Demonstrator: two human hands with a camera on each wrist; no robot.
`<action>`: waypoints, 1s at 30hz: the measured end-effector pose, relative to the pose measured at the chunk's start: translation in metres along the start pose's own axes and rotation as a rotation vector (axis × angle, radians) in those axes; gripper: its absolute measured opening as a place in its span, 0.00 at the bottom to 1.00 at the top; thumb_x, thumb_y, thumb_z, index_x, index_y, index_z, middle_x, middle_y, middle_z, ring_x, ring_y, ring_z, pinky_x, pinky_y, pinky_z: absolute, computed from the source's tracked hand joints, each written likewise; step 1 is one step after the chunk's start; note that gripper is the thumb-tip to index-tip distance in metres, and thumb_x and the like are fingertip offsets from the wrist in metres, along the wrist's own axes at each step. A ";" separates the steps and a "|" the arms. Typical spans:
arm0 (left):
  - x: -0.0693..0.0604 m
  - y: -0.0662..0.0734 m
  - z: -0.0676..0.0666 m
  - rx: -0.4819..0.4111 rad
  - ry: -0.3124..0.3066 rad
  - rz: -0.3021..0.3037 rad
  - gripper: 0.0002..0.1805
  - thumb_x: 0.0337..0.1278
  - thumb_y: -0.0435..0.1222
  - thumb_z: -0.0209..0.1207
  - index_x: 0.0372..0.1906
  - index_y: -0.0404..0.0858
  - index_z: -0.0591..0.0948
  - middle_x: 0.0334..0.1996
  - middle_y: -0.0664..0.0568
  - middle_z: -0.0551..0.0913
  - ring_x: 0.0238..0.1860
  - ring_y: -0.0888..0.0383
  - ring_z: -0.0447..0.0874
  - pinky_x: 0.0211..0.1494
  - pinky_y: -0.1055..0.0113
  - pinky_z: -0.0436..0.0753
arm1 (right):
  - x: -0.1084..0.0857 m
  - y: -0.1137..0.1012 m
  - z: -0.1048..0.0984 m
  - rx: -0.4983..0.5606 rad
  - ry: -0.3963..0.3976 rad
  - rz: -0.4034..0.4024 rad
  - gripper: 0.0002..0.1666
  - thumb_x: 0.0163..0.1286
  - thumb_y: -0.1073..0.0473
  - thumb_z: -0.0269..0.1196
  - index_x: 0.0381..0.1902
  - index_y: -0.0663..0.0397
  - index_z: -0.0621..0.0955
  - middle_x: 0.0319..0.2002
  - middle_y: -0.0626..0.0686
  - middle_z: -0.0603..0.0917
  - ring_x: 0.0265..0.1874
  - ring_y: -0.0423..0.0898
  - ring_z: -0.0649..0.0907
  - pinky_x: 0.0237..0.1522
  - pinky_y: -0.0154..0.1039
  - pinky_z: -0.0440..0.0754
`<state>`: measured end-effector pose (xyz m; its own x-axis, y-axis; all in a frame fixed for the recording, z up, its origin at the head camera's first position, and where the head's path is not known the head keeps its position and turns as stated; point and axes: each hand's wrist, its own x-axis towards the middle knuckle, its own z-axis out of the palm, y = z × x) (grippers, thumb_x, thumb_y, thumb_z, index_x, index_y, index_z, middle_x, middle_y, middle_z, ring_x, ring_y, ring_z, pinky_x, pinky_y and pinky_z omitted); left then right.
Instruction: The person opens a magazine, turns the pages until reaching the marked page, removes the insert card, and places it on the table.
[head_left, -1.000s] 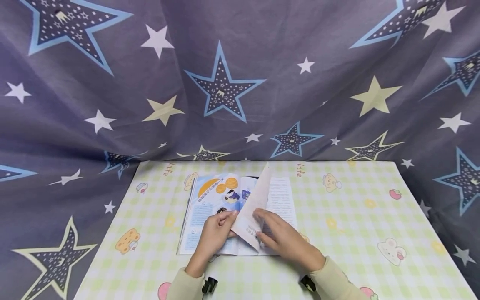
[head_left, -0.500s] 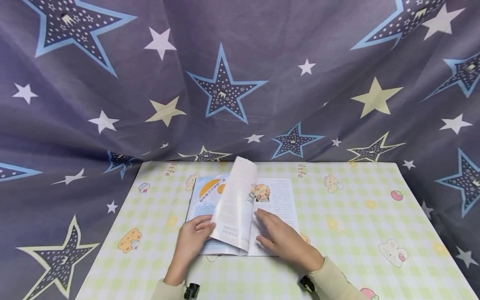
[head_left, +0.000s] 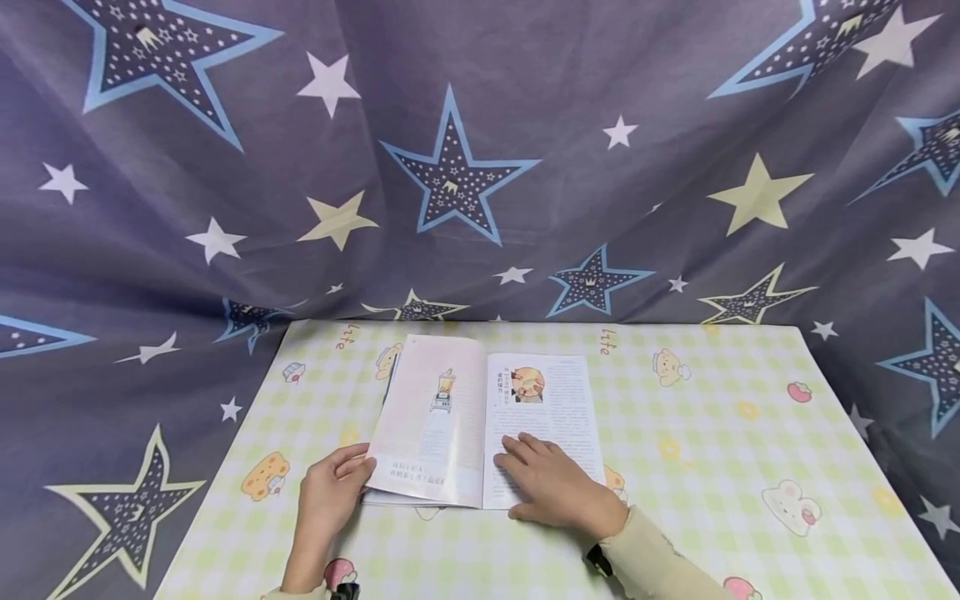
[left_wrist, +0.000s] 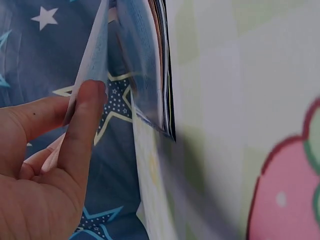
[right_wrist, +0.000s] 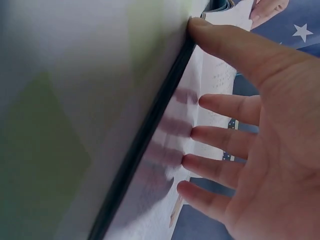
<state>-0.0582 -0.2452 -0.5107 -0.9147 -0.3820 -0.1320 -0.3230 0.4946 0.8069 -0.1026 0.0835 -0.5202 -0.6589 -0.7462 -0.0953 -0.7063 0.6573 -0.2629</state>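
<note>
Pale cream sleeves, kinda matte. Right sleeve (head_left: 663, 560) shows plenty, left sleeve (head_left: 296, 594) just sliver at cuff. Chunky little black gadget (head_left: 345, 592) at left wrist, another black gadget (head_left: 598, 560) at right wrist, details too small to make out. Fingers (right_wrist: 227, 108) totally bare.

A home is suggested, though which room cannot be told: the counter (head_left: 712, 517) is covered by a green-checked tablecloth (head_left: 735, 375) printed with cartoon animals, and beyond its far and side edges a purple star-patterned curtain (head_left: 570, 100) is hung.
</note>
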 end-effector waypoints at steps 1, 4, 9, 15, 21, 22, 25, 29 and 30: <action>0.000 0.000 0.000 0.007 0.003 0.003 0.17 0.64 0.39 0.65 0.55 0.37 0.85 0.38 0.50 0.90 0.40 0.56 0.88 0.43 0.66 0.81 | 0.000 0.000 0.000 -0.011 0.002 -0.003 0.45 0.62 0.38 0.70 0.71 0.51 0.70 0.73 0.58 0.66 0.71 0.60 0.65 0.67 0.59 0.68; 0.001 -0.001 -0.001 0.013 0.009 0.022 0.17 0.64 0.38 0.65 0.55 0.37 0.85 0.40 0.49 0.89 0.45 0.51 0.88 0.52 0.56 0.80 | -0.002 0.003 -0.001 -0.030 0.005 -0.019 0.43 0.63 0.38 0.69 0.70 0.52 0.72 0.72 0.57 0.69 0.70 0.58 0.67 0.66 0.58 0.69; 0.003 0.002 0.000 0.001 0.017 0.027 0.18 0.64 0.38 0.64 0.56 0.36 0.84 0.45 0.47 0.88 0.49 0.51 0.87 0.54 0.63 0.81 | -0.011 0.010 -0.005 -0.001 0.008 -0.046 0.37 0.66 0.43 0.68 0.68 0.52 0.74 0.70 0.55 0.71 0.69 0.56 0.69 0.65 0.57 0.70; 0.004 0.005 0.004 -0.031 0.017 0.034 0.17 0.65 0.37 0.63 0.56 0.36 0.84 0.47 0.47 0.88 0.48 0.53 0.87 0.43 0.83 0.77 | -0.027 0.022 -0.009 0.060 0.095 -0.080 0.24 0.69 0.49 0.67 0.59 0.51 0.80 0.59 0.51 0.82 0.60 0.51 0.78 0.62 0.57 0.72; 0.005 0.007 0.009 -0.058 0.011 0.051 0.16 0.65 0.36 0.64 0.55 0.35 0.84 0.45 0.47 0.88 0.47 0.54 0.88 0.42 0.85 0.76 | -0.042 0.043 -0.017 0.166 0.204 -0.043 0.16 0.69 0.54 0.67 0.51 0.55 0.84 0.44 0.48 0.88 0.45 0.44 0.85 0.54 0.50 0.80; 0.005 0.007 0.010 -0.061 0.008 0.054 0.16 0.65 0.36 0.64 0.55 0.35 0.84 0.45 0.47 0.89 0.47 0.53 0.88 0.42 0.85 0.76 | -0.044 0.047 -0.019 0.191 0.220 -0.030 0.16 0.68 0.55 0.68 0.50 0.56 0.84 0.43 0.49 0.88 0.44 0.44 0.86 0.52 0.49 0.81; 0.005 0.009 0.012 -0.080 -0.007 0.059 0.16 0.65 0.36 0.64 0.54 0.34 0.84 0.44 0.47 0.88 0.47 0.53 0.88 0.42 0.84 0.76 | -0.049 0.054 -0.022 0.242 0.260 0.024 0.17 0.68 0.55 0.68 0.50 0.58 0.84 0.44 0.51 0.88 0.44 0.46 0.86 0.50 0.48 0.83; 0.005 0.012 0.017 -0.102 -0.031 0.065 0.16 0.65 0.36 0.64 0.54 0.34 0.84 0.44 0.47 0.88 0.47 0.53 0.88 0.44 0.82 0.78 | -0.053 0.058 -0.021 0.225 0.341 0.123 0.21 0.67 0.51 0.70 0.52 0.57 0.84 0.46 0.51 0.87 0.44 0.46 0.85 0.47 0.46 0.84; 0.005 0.013 0.018 -0.105 -0.036 0.072 0.16 0.65 0.36 0.64 0.55 0.34 0.84 0.44 0.47 0.88 0.47 0.53 0.88 0.44 0.81 0.78 | -0.054 0.059 -0.020 0.203 0.374 0.145 0.23 0.66 0.50 0.71 0.53 0.57 0.83 0.46 0.51 0.86 0.41 0.45 0.84 0.44 0.45 0.84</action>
<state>-0.0712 -0.2263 -0.5111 -0.9434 -0.3190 -0.0910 -0.2310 0.4349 0.8703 -0.1139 0.1642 -0.5117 -0.8221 -0.5334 0.1989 -0.5591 0.6904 -0.4591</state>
